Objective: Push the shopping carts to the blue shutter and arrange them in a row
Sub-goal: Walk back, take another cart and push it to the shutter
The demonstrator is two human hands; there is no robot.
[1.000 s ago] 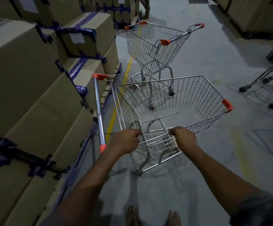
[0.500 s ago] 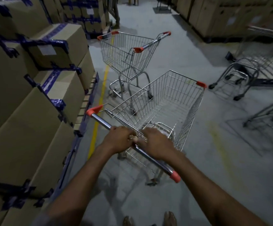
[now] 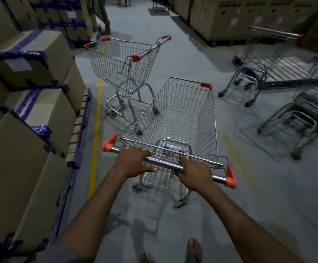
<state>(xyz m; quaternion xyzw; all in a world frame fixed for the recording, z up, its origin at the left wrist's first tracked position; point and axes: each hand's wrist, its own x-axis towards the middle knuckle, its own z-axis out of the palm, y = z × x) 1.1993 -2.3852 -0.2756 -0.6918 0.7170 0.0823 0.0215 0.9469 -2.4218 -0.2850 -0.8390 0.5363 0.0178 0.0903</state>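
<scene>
A wire shopping cart [image 3: 182, 118] with orange corner caps stands right in front of me, basket pointing away. Its steel handle bar [image 3: 165, 164] runs across in front of me, tilted down to the right. My left hand [image 3: 133, 161] grips the bar near its left end. My right hand [image 3: 195, 175] grips it near the right end. A second empty cart [image 3: 124, 65] stands just beyond, to the left, its handle toward the right. No blue shutter is in view.
Stacked cardboard boxes [image 3: 31, 114] with blue tape line the left on a pallet, beside a yellow floor line [image 3: 96, 133]. More carts [image 3: 272, 59] lie tipped at the right. Boxes [image 3: 230, 16] stand at the back right. A person's legs [image 3: 105, 16] show far back.
The cart has swung round from sideways so its basket now points away from me. My hands moved from the basket's wire edge onto the handle bar and spread apart along it.
</scene>
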